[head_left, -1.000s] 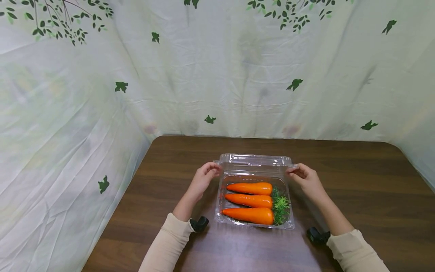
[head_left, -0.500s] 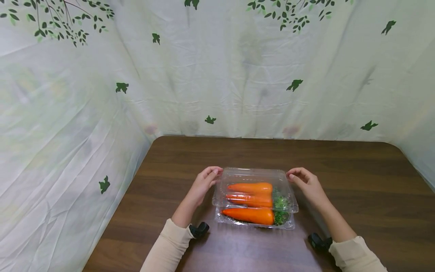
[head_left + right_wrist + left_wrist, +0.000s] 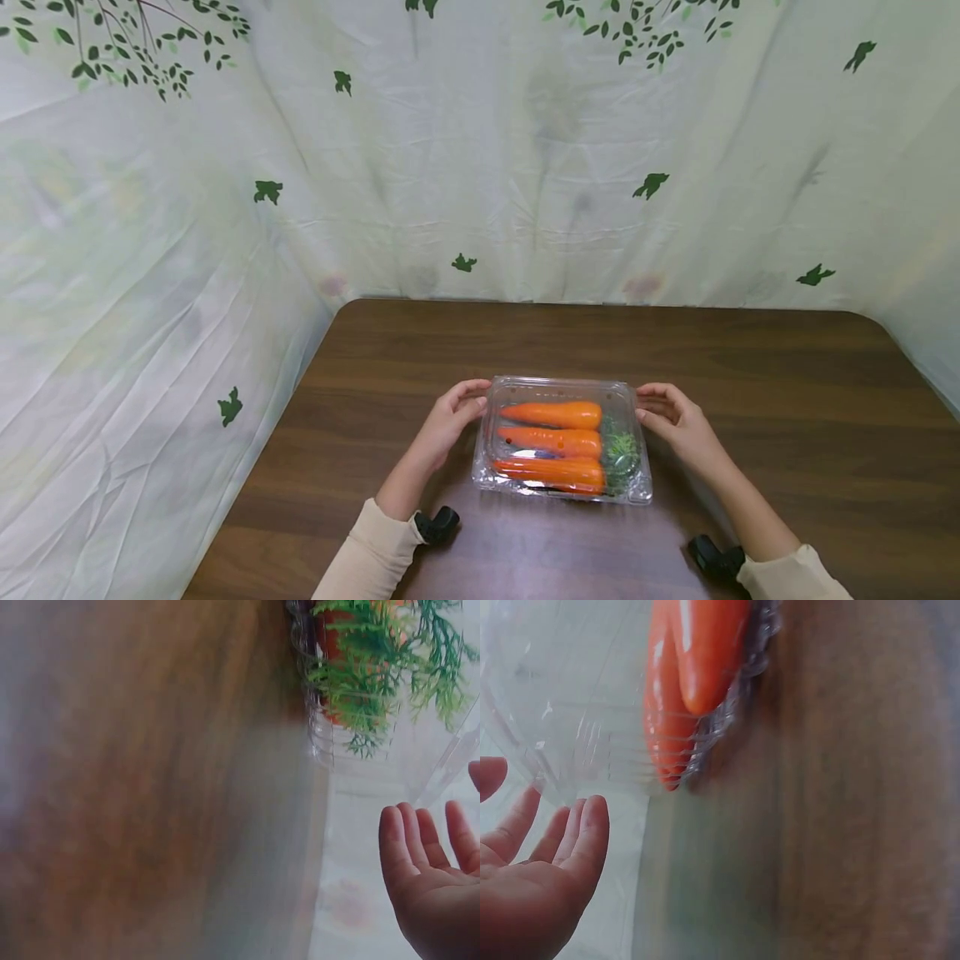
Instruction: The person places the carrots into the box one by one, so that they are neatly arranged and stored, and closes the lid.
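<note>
A clear plastic clamshell box [image 3: 562,492] sits on the table in the head view, its lid [image 3: 555,387] lowered over the base. Three orange carrots [image 3: 551,442] lie side by side inside, tips to the left, their green tops [image 3: 621,450] at the right end. My left hand [image 3: 447,421] is at the box's far left corner, fingertips right at the lid's edge. At the far right corner my right hand [image 3: 678,425] is in the same position, fingers loosely bent. Both wrist views show the fingers [image 3: 592,832] relaxed beside the clear plastic, gripping nothing.
The brown wooden table [image 3: 787,417] stretches out around the box. Behind it and at the left hangs a pale curtain [image 3: 487,167] with leaf prints. Black wrist cameras [image 3: 438,525] sit at both cuffs, near the tabletop.
The lid, first pinched at its corners and held raised at the back, has swung forward and down over the carrots. Both hands have let go of it and moved slightly toward me.
</note>
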